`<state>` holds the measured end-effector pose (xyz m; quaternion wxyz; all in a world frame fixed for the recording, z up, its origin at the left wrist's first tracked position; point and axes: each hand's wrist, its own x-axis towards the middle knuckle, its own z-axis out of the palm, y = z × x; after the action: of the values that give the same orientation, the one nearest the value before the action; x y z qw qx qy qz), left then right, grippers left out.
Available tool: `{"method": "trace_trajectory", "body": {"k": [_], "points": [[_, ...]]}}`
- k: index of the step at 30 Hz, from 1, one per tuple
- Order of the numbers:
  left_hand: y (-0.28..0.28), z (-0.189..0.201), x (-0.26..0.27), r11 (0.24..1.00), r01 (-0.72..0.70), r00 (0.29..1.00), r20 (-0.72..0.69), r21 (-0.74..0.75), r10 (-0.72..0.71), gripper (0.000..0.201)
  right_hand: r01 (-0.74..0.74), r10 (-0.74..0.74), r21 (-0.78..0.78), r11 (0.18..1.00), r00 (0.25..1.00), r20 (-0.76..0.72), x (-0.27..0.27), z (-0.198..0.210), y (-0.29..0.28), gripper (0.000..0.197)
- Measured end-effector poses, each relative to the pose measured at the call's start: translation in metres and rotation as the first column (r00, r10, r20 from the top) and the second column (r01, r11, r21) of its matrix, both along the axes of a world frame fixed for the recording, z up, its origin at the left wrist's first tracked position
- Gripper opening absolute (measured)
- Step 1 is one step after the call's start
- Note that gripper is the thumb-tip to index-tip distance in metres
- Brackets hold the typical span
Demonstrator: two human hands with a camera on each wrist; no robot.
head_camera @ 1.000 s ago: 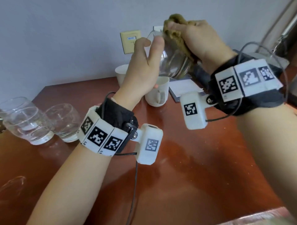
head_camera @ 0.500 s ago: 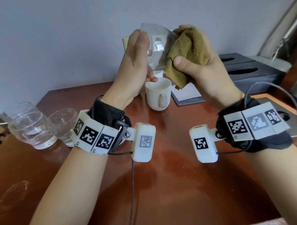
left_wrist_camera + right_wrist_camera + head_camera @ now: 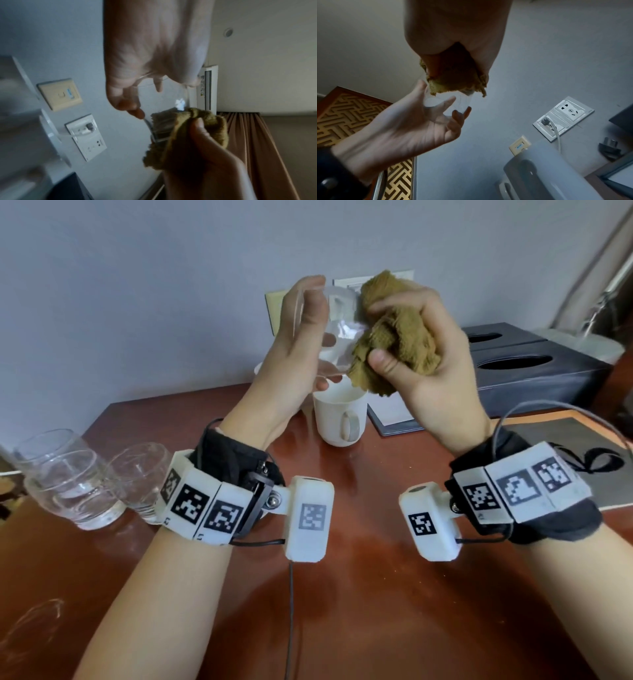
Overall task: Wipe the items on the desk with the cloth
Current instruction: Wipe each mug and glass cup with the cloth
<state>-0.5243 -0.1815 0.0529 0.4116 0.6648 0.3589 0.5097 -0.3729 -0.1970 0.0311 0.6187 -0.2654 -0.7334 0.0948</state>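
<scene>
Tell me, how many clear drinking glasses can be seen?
3: one glass held in the left hand, two glasses standing at the desk's left edge. Others may be hidden.

Cloth [image 3: 399, 337] hides glass [image 3: 339, 316] side; mug [image 3: 544, 171] blurred.

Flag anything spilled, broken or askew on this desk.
Nothing stands out. The left hand holds a clear glass aloft while the right hand grips the cloth against it. Two glasses and a white mug stand upright; no spill shows.
</scene>
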Motion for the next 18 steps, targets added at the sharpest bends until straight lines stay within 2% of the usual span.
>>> {"method": "trace_trajectory", "body": {"k": [2,5,7,9,11,13,15,18], "points": [[0.000,-0.001,-0.005,0.992,0.020,0.999,-0.029,0.125,-0.017,0.043,-0.006,0.003,-0.074,0.997,0.999,-0.052,-0.002,0.008,-0.004,0.023],[-0.001,-0.002,-0.011,0.939,0.086,0.989,-0.145,0.333,-0.039,0.055,-0.088,0.030,-0.247,0.965,0.973,-0.230,-0.005,0.028,-0.004,0.017],[-0.003,-0.001,-0.011,0.904,0.117,0.979,-0.200,0.411,-0.036,0.060,-0.094,-0.032,-0.353,0.931,0.942,-0.334,-0.002,0.040,0.003,0.021],[-0.003,0.001,-0.010,0.888,0.130,0.978,-0.205,0.441,-0.041,0.064,-0.132,-0.048,-0.463,0.876,0.933,-0.356,0.002,0.044,0.008,0.028],[-0.003,0.003,-0.012,0.887,0.136,0.982,-0.180,0.442,-0.061,0.069,-0.218,0.029,-0.516,0.828,0.937,-0.348,0.005,0.039,0.008,0.040],[-0.001,0.003,-0.015,0.890,0.117,0.986,-0.161,0.440,-0.049,0.068,-0.284,0.137,-0.499,0.818,0.940,-0.311,0.007,0.031,0.000,0.045],[0.001,0.003,-0.017,0.900,0.078,0.991,-0.136,0.428,-0.022,0.065,-0.275,0.202,-0.428,0.861,0.957,-0.207,0.006,0.022,-0.008,0.041],[0.005,0.001,-0.020,0.913,0.055,0.993,-0.116,0.404,-0.009,0.062,-0.163,0.161,-0.317,0.934,0.986,-0.032,0.003,0.015,-0.013,0.054]]}}
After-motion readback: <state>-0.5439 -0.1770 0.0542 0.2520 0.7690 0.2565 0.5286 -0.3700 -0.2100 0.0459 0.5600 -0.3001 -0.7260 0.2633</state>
